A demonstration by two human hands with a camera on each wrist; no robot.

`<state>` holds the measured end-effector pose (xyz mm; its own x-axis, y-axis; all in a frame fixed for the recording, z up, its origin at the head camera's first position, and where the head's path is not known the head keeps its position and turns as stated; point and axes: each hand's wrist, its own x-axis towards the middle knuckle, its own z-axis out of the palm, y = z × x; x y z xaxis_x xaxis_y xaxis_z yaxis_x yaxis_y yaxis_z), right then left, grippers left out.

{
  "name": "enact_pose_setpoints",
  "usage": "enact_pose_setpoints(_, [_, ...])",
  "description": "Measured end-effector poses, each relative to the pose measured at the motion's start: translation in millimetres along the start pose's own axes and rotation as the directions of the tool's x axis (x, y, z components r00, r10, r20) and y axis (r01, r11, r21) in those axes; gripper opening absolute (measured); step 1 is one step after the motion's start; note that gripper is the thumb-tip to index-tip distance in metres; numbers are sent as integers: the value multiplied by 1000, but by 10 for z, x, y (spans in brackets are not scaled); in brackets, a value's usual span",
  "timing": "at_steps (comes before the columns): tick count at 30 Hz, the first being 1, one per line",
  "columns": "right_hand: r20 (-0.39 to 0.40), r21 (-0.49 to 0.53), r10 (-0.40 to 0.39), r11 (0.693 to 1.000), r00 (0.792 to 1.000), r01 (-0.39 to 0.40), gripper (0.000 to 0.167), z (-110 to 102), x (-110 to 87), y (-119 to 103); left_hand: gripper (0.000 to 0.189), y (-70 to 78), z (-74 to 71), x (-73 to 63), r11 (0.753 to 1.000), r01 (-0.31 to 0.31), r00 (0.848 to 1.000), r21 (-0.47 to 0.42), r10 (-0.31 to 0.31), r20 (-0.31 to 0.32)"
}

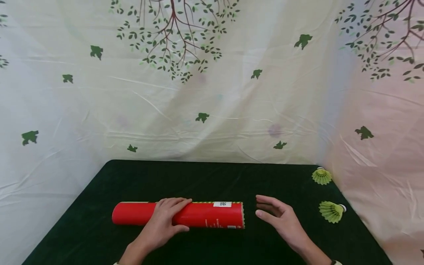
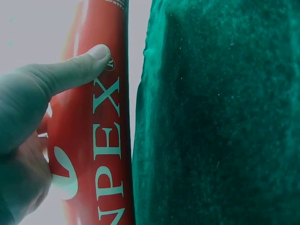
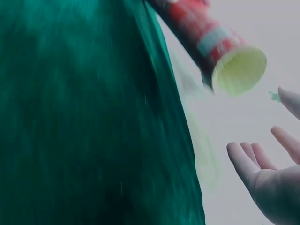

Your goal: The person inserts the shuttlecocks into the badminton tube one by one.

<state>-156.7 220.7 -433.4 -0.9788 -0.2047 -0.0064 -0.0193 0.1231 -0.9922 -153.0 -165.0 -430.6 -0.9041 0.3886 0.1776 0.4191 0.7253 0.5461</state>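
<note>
A long red shuttlecock tube (image 1: 212,217) lies sideways above the dark green table, its printed lettering facing the left wrist view. My left hand (image 1: 161,222) grips it around the middle, the thumb along the near side and the other fingers over the top. In the right wrist view the round end of the tube (image 3: 241,70) faces the camera, pale yellow-green inside. My right hand (image 1: 281,221) is a short way to the right of that end, apart from it, fingers extended and holding nothing. Two yellow-green shuttlecocks, one farther back (image 1: 322,176) and one nearer (image 1: 332,212), lie beyond my right hand.
Dark green cloth covers the table (image 1: 185,178), whose right edge runs close beside both shuttlecocks. Behind and at the sides hangs a pale curtain (image 1: 225,99) printed with branches and green leaves.
</note>
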Motion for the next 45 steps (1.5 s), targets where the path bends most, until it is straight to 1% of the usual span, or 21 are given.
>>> enact_pose_setpoints(4, [-85, -61, -15, 998, 996, 9, 49, -327, -70, 63, 78, 30, 9, -21, 1000, 7, 1000, 11, -7, 0])
enact_pose_setpoints(7, [-151, -116, -6, 993, 988, -12, 53, -600, -138, 106, 77, 54, 16, -34, 1000, 10, 1000, 19, -10, -5])
enact_pose_setpoints(9, [-198, -165, 8, 985, 980, -41, 57, -778, -187, 131, 77, 65, 21, -44, 1000, 12, 1000, 26, -12, -5])
enact_pose_setpoints(12, [-276, -245, 27, 965, 961, -98, 63, -1027, -263, 172, 77, 83, 30, -56, 999, 15, 1000, 29, -15, -6])
enact_pose_setpoints(15, [-371, -284, 33, 948, 928, -147, 66, -1240, -334, 227, 77, 101, 41, -65, 999, 21, 1000, 27, -21, 0])
enact_pose_setpoints(18, [-441, -278, 11, 949, 898, -149, 64, -1400, -386, 301, 77, 102, 41, -65, 999, 27, 1000, 25, -27, 3])
enact_pose_setpoints(20, [-466, -271, -11, 953, 885, -131, 60, -1494, -419, 355, 77, 105, 44, -66, 999, 32, 999, 26, -32, 3])
enact_pose_setpoints(22, [-481, -276, -34, 954, 876, -115, 55, -1574, -449, 412, 77, 107, 44, -66, 999, 35, 999, 27, -35, 2])
enact_pose_setpoints(29, [-548, -317, -68, 939, 834, -131, 49, -1787, -478, 553, 77, 109, 48, -64, 999, 34, 999, 18, -34, 4])
enact_pose_setpoints(32, [-574, -333, -93, 934, 814, -128, 40, -1862, -484, 595, 77, 98, 48, -57, 1000, 28, 1000, 13, -28, 5])
enact_pose_setpoints(35, [-598, -367, -132, 922, 791, -124, 32, -1924, -483, 633, 77, 83, 44, -48, 1000, 22, 1000, 11, -22, 6])
enact_pose_setpoints(37, [-613, -389, -144, 911, 777, -138, 29, -1959, -481, 658, 77, 75, 40, -41, 1000, 18, 1000, 12, -18, 3])
enact_pose_setpoints(39, [-626, -395, -132, 904, 769, -166, 31, -1988, -477, 676, 77, 66, 35, -35, 1000, 14, 1000, 16, -14, 0])
enact_pose_setpoints(42, [-651, -356, -59, 904, 757, -236, 31, -2018, -482, 681, 77, 51, 28, -24, 1000, 10, 1000, 21, -10, -1])
enact_pose_setpoints(43, [-659, -343, -35, 903, 751, -259, 30, -2022, -484, 680, 77, 46, 26, -20, 1000, 8, 1000, 22, -8, 0])
enact_pose_setpoints(45, [-680, -317, 4, 900, 733, -299, 31, -2032, -482, 679, 77, 35, 22, -12, 1000, 6, 1000, 21, -6, 2])
